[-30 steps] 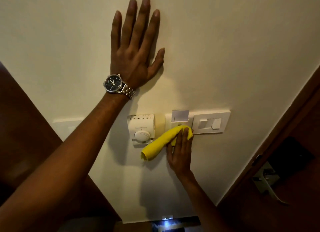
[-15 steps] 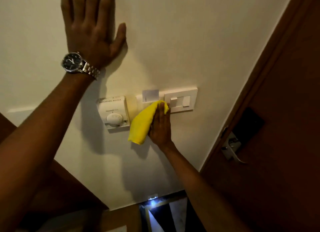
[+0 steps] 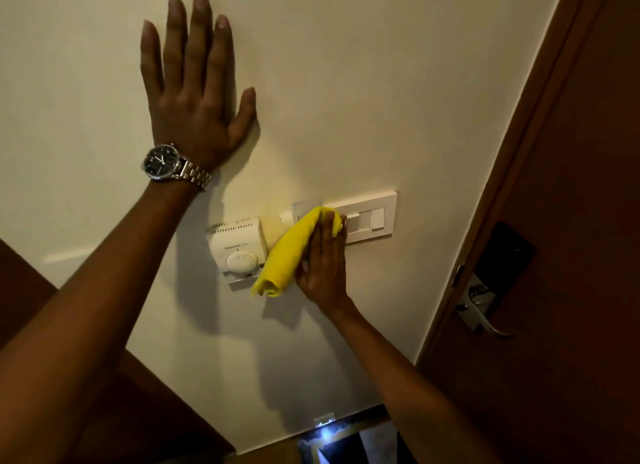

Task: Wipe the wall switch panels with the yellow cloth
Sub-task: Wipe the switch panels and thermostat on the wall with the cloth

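Observation:
A white switch panel (image 3: 372,217) with rocker switches is fixed to the cream wall. My right hand (image 3: 323,266) presses a bunched yellow cloth (image 3: 289,255) against the panel's left end, fingertips on the cloth's upper tip. The cloth's lower end hangs loose beside a white thermostat (image 3: 239,248) with a round dial. A small card-holder plate (image 3: 294,214) between thermostat and switch panel is mostly hidden by the cloth. My left hand (image 3: 194,99), with a metal wristwatch (image 3: 166,162), lies flat on the wall above, fingers spread.
A brown wooden door (image 3: 561,255) with a metal lever handle (image 3: 479,311) and dark lock plate stands at the right. Dark wooden furniture (image 3: 24,290) fills the lower left. A small light glows at the skirting (image 3: 323,425) below.
My right hand has slid the cloth rightward from the card-holder plate onto the switch panel's left end. The camera view has shifted; my left hand stays flat on the wall.

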Available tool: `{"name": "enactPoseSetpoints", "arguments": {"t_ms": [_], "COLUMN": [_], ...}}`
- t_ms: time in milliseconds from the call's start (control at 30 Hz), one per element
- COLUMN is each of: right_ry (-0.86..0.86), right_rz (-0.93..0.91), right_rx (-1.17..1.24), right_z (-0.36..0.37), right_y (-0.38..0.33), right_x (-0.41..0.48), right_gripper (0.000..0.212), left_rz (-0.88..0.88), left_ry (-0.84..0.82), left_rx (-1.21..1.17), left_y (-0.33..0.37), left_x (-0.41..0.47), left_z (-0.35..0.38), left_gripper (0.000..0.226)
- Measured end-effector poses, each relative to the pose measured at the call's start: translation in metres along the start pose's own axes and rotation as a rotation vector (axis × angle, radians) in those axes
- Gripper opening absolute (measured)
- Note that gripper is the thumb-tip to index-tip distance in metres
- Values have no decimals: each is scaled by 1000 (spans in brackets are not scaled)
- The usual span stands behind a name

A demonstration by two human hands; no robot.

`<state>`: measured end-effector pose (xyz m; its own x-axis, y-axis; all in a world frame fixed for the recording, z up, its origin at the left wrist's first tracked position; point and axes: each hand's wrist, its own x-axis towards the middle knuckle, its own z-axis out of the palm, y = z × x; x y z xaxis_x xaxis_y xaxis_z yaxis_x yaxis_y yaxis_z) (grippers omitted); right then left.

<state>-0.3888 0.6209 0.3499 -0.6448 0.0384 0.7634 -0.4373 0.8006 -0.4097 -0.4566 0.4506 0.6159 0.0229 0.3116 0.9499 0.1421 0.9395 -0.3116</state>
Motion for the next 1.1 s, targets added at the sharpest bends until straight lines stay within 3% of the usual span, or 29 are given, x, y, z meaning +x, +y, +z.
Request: {"name": "enactPoseSetpoints", "arguments": {"t_ms": [167, 333, 533, 667, 867, 1000, 1100], "right_ry": [-36, 27, -8, 57, -18, 28, 24], "right_rz": [-72, 24, -87, -9, -183, -123, -141], "right_rx": [-53, 9, -18, 11, -143, -127, -170], "right_z": [6, 17, 13, 20, 12, 21, 23], "right_y": [5, -18, -10, -22, 2, -14, -15], "right_x": [-43, -14, -37, -7, -43, -16, -17], "right_gripper": [117, 84, 104, 75, 103, 78, 77], "left_rz": [1, -5, -16, -32, -18, -15, -7], "left_ry": [-31, -16, -34, -48, -63, -36, -30], "left_rx": [-31, -9, -40, -36, -34, -15, -31], "left_y": [-2, -2, -1, -1, 0, 0, -2], "left_x": [-1, -1, -3, -4, -1, -1, -1], "left_z": [-3, 0, -3, -1, -8, -4, 0], "left_gripper": [69, 68, 68, 68, 67, 67, 68]}}
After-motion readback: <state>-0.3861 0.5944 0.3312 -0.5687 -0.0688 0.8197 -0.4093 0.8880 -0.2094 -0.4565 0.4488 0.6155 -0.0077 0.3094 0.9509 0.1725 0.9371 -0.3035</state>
